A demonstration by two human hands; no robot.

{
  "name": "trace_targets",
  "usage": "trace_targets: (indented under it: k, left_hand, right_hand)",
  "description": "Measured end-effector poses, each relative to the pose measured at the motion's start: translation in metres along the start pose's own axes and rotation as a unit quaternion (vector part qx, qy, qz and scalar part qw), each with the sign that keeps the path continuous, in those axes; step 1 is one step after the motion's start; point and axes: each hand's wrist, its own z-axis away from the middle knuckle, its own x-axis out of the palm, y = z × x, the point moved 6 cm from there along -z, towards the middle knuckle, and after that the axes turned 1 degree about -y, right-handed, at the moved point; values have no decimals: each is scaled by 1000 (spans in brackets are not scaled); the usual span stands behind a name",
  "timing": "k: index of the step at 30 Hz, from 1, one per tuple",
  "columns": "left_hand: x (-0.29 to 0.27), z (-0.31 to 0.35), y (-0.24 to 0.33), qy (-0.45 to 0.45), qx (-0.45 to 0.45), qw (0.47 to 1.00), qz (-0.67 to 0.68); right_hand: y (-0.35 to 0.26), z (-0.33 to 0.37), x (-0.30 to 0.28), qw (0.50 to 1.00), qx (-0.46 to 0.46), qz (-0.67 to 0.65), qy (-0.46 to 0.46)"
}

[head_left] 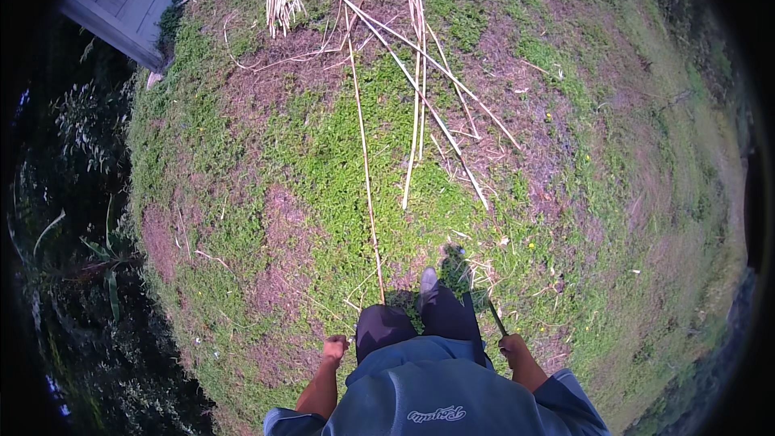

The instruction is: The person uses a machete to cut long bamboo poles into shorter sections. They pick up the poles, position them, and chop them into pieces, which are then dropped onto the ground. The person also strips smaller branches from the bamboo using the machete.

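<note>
Over patchy grass [323, 153], right hand [512, 346] in closed grip on dark blade [494, 316] pointing up-left; left hand [334, 349] fisted, empty.

Wooden boards [129, 0] upper left; dark shrubs [73, 218] left.

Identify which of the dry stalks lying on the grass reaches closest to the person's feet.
The long thin stalk left of the others; its lower end stops just ahead of the shoe.

Sunlit outdoor ground: patchy green grass [339, 153] broken by bare brownish soil patches [278, 218]. Dry straw stalks [365, 153] lie scattered at the far side. A grey wooden platform [129, 0] sits far left, with dark shaded weeds [73, 194] along the left edge.
</note>
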Motion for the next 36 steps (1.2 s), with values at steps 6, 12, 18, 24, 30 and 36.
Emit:
trace_targets:
  k: [6,12,18,24,30,36]
  left_hand:
    - [67,-38,151,17,181,983,27]
    - [125,-167,138,-23,94,995,-32]
    - [187,-378,46,-22,21,1000,6]
    - [218,-581,26,111,153,981,-54]
    - [276,-595,79,31,12,994,-105]
    - [175,-403,152,158,41,980,-114]
  right_hand:
    - [-165,27,-119,977,-166,-96,94]
    - [-186,25,-144,922,-209,187,266]
    - [-194,65,-85,851,-13,440,286]
    - [-156,15,-41,828,158,510,168]
    - [-152,32,-56,818,183,519,169]
    - [-254,70,-38,812,17,549,195]
